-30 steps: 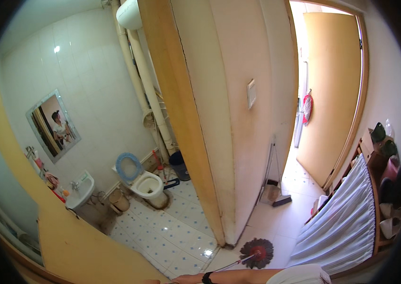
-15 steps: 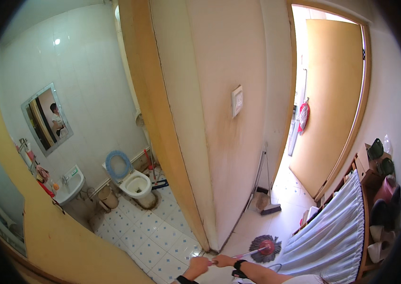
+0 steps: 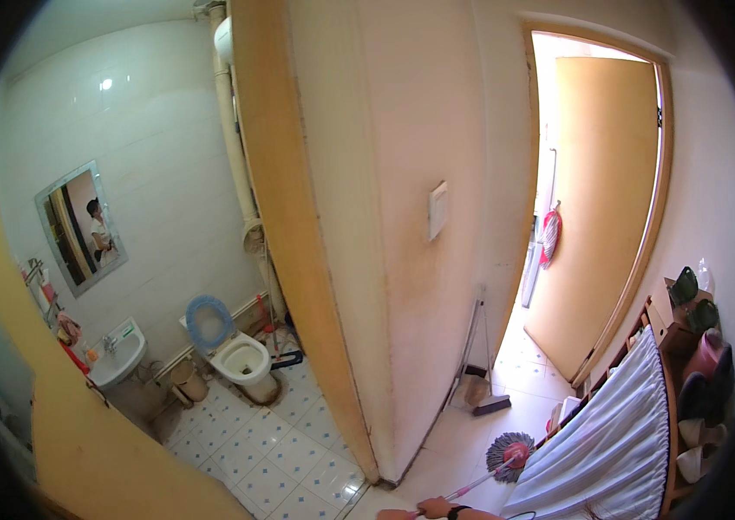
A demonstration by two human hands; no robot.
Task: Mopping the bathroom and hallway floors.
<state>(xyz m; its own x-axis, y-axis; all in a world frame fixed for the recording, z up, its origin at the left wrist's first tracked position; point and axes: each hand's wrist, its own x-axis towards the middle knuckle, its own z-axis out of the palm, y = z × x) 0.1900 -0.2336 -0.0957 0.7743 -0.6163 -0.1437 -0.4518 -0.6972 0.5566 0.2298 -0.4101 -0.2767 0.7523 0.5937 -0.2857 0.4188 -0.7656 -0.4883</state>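
Observation:
A mop [image 3: 480, 479] with a pink handle and a round head of dark grey strands reaches across the pale floor, its head lying against the lower edge of a white curtain. Wrapped round the handle near the lower edge is my right hand [image 3: 434, 506], closed, with a dark band at the wrist. Beside it, my left hand [image 3: 395, 515] is mostly cut off by the frame; it appears closed on the handle's near end.
A white curtain [image 3: 593, 433] covers a shoe rack with shoes on top at right. A broom and dustpan [image 3: 482, 394] lean by the wall corner, near an open door [image 3: 601, 208]. Left, past a yellow door frame [image 3: 311, 234], are a toilet [image 3: 241, 360] and a sink [image 3: 120, 355].
The mop head has shifted slightly right and farther, against the curtain. Both hands have sunk toward the lower edge of the picture, and the whole view has tilted up a little.

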